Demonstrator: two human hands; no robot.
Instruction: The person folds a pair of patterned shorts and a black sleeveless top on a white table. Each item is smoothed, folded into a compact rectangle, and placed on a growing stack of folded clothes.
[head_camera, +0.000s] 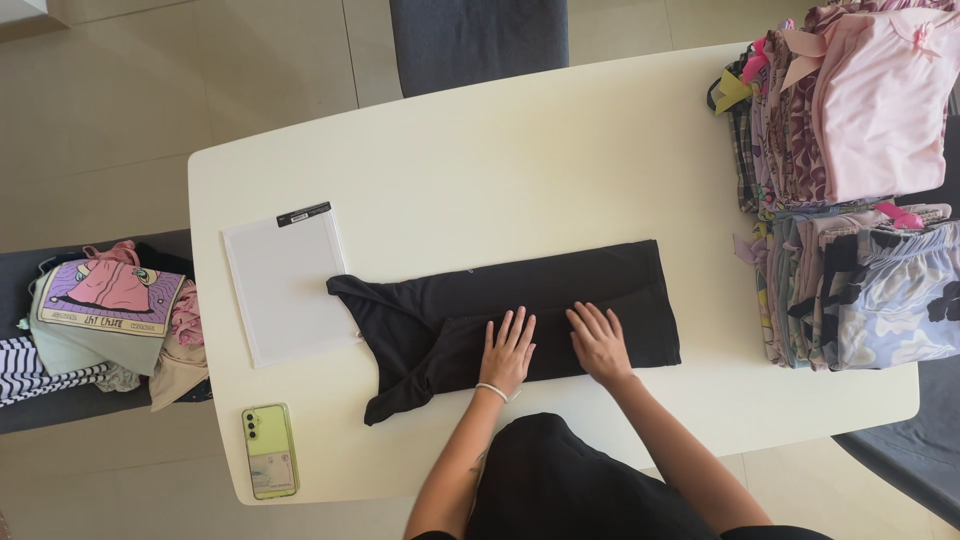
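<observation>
Head view, looking straight down. Left hand (509, 350) flat, fingers spread, palm down on the black garment (520, 310), a thin pale band at the wrist. Right hand (600, 342) just beside it, also flat and splayed, pressing the same cloth; nothing pinched by either. Both resting on the near edge of the garment, a little right of its middle, fingertips pointing away from the body.

Garment folded into a long band, long axis running left to right across the white table (560, 150), straight ahead of the torso. Right end square and neat, near the right hand; left end ragged, with a twisted strap or sleeve trailing toward the near-left, closer to the left hand. Soft, matte, limp knit, few wrinkles.

Farther out: flat white rectangular board (285, 285) with a dark strip at its top, partly under the left end; pale green phone (270, 450) near the front-left corner. On the right, stacked folded clothes (850, 200) in pink, lilac and prints. On the left, loose clothes (100, 310) on a dark seat. Dark chair (478, 40) at the far side.
</observation>
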